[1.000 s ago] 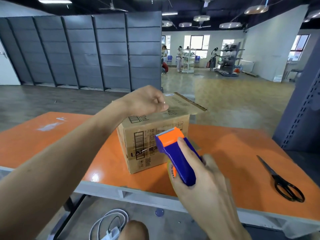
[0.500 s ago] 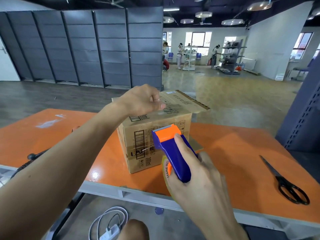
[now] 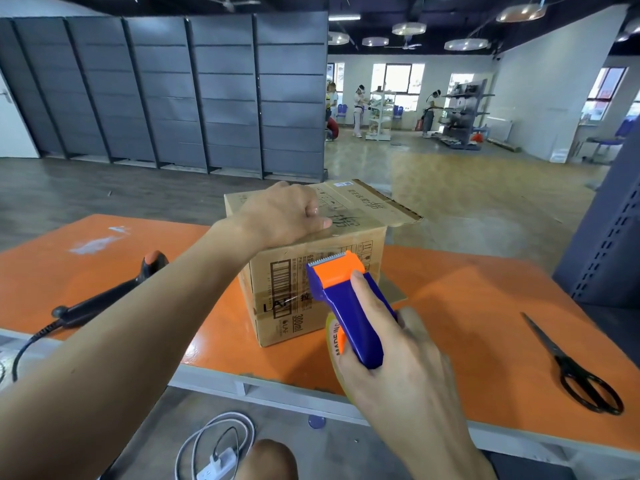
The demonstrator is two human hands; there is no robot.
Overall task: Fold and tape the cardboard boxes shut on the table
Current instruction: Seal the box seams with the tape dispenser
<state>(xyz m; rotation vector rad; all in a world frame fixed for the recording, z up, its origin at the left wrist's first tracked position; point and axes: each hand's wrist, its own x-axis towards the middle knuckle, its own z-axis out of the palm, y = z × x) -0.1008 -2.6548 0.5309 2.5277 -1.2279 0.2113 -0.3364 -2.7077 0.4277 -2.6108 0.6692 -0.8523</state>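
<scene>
Grey shelving panels (image 3: 173, 91) line the back wall of a wide room, and people stand at racks far off by the windows. An orange worktop (image 3: 467, 299) fills the foreground. A cardboard box (image 3: 273, 317) stands upright near its front edge, with one flap jutting out at the far right. The left hand (image 3: 280, 216) rests on the near left part of the box top with bent fingers; whether it pinches anything cannot be told. The right hand (image 3: 398, 358) grips a blue and orange tape dispenser (image 3: 346, 306), its toothed end against the box's near face. The hands are apart. Black scissors (image 3: 571, 368) lie well to the right, and a black scanner (image 3: 104, 299) lies to the left.
</scene>
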